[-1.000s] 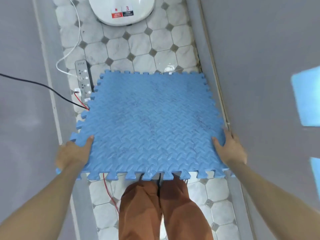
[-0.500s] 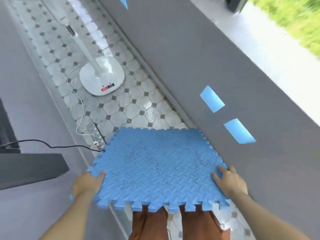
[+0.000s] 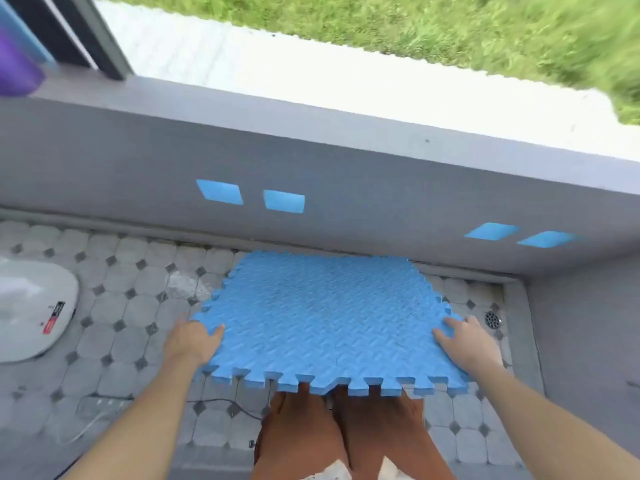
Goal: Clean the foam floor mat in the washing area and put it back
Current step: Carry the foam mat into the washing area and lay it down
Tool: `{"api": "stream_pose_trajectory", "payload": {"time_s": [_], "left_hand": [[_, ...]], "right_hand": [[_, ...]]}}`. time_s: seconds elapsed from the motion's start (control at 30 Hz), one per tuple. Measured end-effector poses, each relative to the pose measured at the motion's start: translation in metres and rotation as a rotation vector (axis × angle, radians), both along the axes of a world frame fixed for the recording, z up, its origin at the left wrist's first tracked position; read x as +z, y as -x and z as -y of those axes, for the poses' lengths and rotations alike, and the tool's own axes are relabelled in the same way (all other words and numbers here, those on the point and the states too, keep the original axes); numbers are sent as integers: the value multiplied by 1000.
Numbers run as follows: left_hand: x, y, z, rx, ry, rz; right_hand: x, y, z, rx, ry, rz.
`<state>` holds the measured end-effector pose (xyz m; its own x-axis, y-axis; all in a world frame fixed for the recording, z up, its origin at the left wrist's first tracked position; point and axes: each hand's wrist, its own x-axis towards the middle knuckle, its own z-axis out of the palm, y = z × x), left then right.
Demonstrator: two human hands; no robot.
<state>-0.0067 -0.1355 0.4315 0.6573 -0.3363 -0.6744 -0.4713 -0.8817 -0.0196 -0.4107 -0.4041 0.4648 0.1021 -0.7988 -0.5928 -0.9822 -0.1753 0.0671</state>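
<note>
Roughly level, the blue foam floor mat (image 3: 322, 320) hung in the air between two hands, above the tiled floor (image 3: 114, 327) and the person's orange-brown trousers (image 3: 339, 434). The left hand (image 3: 188, 341) pinched its left edge, thumb lying on the ridged top and the fingers tucked out of sight beneath. The right hand (image 3: 467, 344) clasped the right edge, several fingers spread over the top surface; what lay under the mat there could not be seen. Its near edge, cut in interlocking tabs, ran between the two grips. Beyond the mat's far edge rose a low grey wall (image 3: 311, 161) with blue rectangular patches, and past that a pale ledge and grass (image 3: 450, 26). Just outside the right-hand grip a round floor drain (image 3: 492, 319) sat in the tiles. Well outside the left-hand grip lay a white fan base (image 3: 31, 317), with a thin dark cable (image 3: 221, 403) trailing across the floor below the left forearm.
</note>
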Motion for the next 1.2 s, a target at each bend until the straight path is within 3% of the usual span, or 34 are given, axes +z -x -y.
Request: {"api": "stream_pose_trajectory", "payload": {"time_s": [0.47, 0.63, 0.83, 1.0, 1.2], "left_hand": [[-11, 189, 268, -738, 63, -71], [6, 279, 351, -960, 21, -23], [-23, 370, 434, -1158, 27, -7], [-104, 424, 497, -1241, 38, -76], [-280, 474, 552, -1273, 110, -119]], "right_hand": [[15, 266, -104, -909, 38, 7], [-6, 322, -121, -1114, 0, 11], [-51, 357, -130, -1352, -45, 11], [-124, 368, -119, -1502, -40, -10], [-300, 368, -94, -1641, 79, 15]]}}
